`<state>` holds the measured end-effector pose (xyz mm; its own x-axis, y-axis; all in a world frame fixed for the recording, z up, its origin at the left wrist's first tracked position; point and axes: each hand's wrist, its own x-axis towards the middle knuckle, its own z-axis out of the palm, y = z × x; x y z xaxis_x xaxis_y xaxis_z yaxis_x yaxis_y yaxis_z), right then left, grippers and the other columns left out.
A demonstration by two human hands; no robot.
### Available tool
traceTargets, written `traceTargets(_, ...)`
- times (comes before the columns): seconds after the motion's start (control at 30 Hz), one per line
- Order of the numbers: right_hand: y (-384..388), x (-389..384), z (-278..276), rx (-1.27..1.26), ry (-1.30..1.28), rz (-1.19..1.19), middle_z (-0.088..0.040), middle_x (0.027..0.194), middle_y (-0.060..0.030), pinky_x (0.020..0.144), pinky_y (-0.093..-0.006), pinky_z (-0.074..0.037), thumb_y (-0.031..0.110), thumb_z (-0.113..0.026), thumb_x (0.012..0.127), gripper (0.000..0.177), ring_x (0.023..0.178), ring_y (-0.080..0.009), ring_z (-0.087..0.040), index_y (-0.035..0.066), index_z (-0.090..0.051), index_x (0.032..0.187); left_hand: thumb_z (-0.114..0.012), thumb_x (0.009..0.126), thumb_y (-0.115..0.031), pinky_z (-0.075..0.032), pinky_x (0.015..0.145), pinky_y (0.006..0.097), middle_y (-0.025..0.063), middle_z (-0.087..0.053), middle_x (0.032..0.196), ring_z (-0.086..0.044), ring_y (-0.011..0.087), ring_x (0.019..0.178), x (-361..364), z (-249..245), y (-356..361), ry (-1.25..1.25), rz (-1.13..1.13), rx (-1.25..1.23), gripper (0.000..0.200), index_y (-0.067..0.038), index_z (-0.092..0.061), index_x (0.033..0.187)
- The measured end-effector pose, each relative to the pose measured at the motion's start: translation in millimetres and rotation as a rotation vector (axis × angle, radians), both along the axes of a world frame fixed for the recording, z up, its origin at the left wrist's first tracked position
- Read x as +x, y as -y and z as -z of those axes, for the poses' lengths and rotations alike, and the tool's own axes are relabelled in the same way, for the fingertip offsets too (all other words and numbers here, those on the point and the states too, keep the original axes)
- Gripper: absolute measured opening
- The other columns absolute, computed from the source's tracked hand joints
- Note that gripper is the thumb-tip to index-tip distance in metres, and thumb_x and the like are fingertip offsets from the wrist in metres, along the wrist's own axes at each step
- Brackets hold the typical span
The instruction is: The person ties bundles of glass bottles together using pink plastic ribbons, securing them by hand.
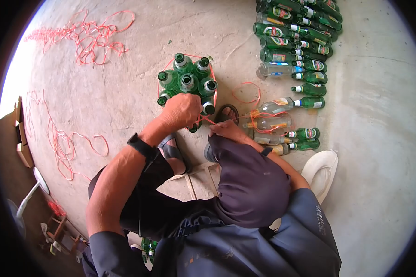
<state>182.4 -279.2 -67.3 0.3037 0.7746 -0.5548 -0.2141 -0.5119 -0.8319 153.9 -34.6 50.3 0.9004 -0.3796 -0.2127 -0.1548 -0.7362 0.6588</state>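
Observation:
A cluster of several upright green glass bottles [188, 82] stands on the concrete floor, ringed by a red-orange plastic string [211, 69]. My left hand [182, 111] rests against the near side of the cluster and pinches the string. My right hand [226, 130] is just to its right, near my sandalled foot, and grips the same string, which runs taut between the two hands.
Rows of green and clear bottles [293, 44] lie on their sides at the upper right, some clear ones [268, 123] tied with string. Loose string [90, 34] tangles lie at upper left. A white hat [321, 171] sits to my right; a fan [30, 194] stands lower left.

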Motion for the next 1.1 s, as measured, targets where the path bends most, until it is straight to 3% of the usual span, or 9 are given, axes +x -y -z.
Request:
traceTargets(0.07, 13, 1, 5, -0.053, -0.121, 0.182, -0.059, 0.066, 0.0028, 0.059, -0.0226, -0.041, 0.037, -0.061, 0.090, 0.034, 0.063, -0.0052, -0.051, 0.006, -0.072, 0.081, -0.054, 0.086, -0.021, -0.049, 0.062, 0.0455, 0.0162, -0.060, 0.071, -0.063, 0.0363, 0.070, -8, -6, 16, -0.110, -0.258, 0.171, 0.024, -0.003, -0.056, 0.071)
traceTargets(0.17, 20, 7, -5, -0.027, -0.360, 0.393, -0.061, 0.071, 0.0040, 0.063, -0.0209, -0.041, 0.031, -0.065, 0.087, 0.027, 0.067, -0.0042, -0.051, 0.004, -0.072, 0.085, -0.051, 0.086, -0.023, -0.048, 0.063, 0.0481, 0.0176, -0.061, 0.072, -0.062, 0.0382, 0.072, -10, -12, 18, -0.193, -0.306, 0.180, 0.025, -0.003, -0.057, 0.074)
traceTargets(0.37, 14, 11, -5, -0.030, -0.368, 0.266, -0.063, 0.075, 0.0038, 0.069, -0.0196, -0.041, 0.025, -0.068, 0.084, 0.022, 0.072, -0.0040, -0.054, 0.004, -0.071, 0.089, -0.055, 0.081, -0.023, -0.048, 0.061, 0.0462, 0.0177, -0.060, 0.068, -0.061, 0.0378, 0.069, -19, -2, 8, -0.184, -0.354, 0.158, 0.024, -0.001, -0.057, 0.071)
traceTargets(0.47, 10, 17, -10, -0.023, -0.284, 0.264, -0.064, 0.080, 0.0021, 0.068, -0.0205, -0.045, 0.018, -0.070, 0.083, 0.019, 0.074, -0.0046, -0.056, 0.001, -0.069, 0.091, -0.057, 0.077, -0.027, -0.050, 0.067, 0.0480, 0.0245, -0.063, 0.071, -0.063, 0.0420, 0.071, -13, -32, 8, -0.406, -0.498, 0.051, 0.029, 0.000, -0.062, 0.071)
traceTargets(0.6, 9, 21, -20, -0.031, -0.271, 0.291, -0.066, 0.077, 0.0008, 0.070, -0.0232, -0.045, 0.024, -0.070, 0.082, 0.025, 0.073, -0.0074, -0.057, 0.002, -0.071, 0.092, -0.058, 0.071, -0.020, -0.049, 0.065, 0.0478, 0.0242, -0.062, 0.071, -0.062, 0.0414, 0.071, -27, -33, 10, -0.425, -0.626, -0.023, 0.019, -0.001, -0.059, 0.069)
traceTargets(0.7, 7, 25, -30, 0.004, -0.164, 0.230, -0.068, 0.080, -0.0026, 0.071, -0.0258, -0.048, 0.024, -0.070, 0.082, 0.026, 0.075, -0.0090, -0.060, 0.000, -0.071, 0.092, -0.058, 0.072, -0.019, -0.047, 0.063, 0.0482, 0.0214, -0.061, 0.069, -0.060, 0.0413, 0.069, -35, -36, 16, -0.260, -0.714, 0.086, 0.017, -0.002, -0.054, 0.070)
traceTargets(0.93, 5, 25, -44, 0.008, -0.052, 0.151, -0.069, 0.079, -0.0054, 0.072, -0.0256, -0.049, 0.022, -0.068, 0.083, 0.026, 0.076, -0.0096, -0.062, -0.002, -0.069, 0.092, -0.059, 0.072, -0.013, -0.045, 0.066, 0.0471, 0.0176, -0.058, 0.075, -0.058, 0.0387, 0.072, -42, -33, 22, -0.230, -0.787, 0.122, 0.012, -0.004, -0.052, 0.077)
traceTargets(1.0, 5, 24, -39, 0.021, -0.044, 0.157, -0.069, 0.078, -0.0051, 0.071, -0.0252, -0.048, 0.022, -0.068, 0.084, 0.025, 0.075, -0.0094, -0.061, -0.002, -0.069, 0.092, -0.061, 0.072, -0.008, -0.042, 0.069, 0.0425, 0.0116, -0.053, 0.072, -0.054, 0.0324, 0.071, -47, -23, 20, 0.148, -0.579, 0.232, 0.013, -0.007, -0.049, 0.079)
traceTargets(1.1, 6, 24, -35, 0.042, -0.045, 0.153, -0.069, 0.078, -0.0042, 0.070, -0.0251, -0.048, 0.020, -0.066, 0.085, 0.024, 0.074, -0.0089, -0.061, -0.003, -0.069, 0.090, -0.062, 0.070, -0.007, -0.038, 0.075, 0.0418, 0.0099, -0.050, 0.073, -0.051, 0.0301, 0.075, -52, -16, 17, 0.220, -0.569, 0.205, 0.016, -0.008, -0.049, 0.078)
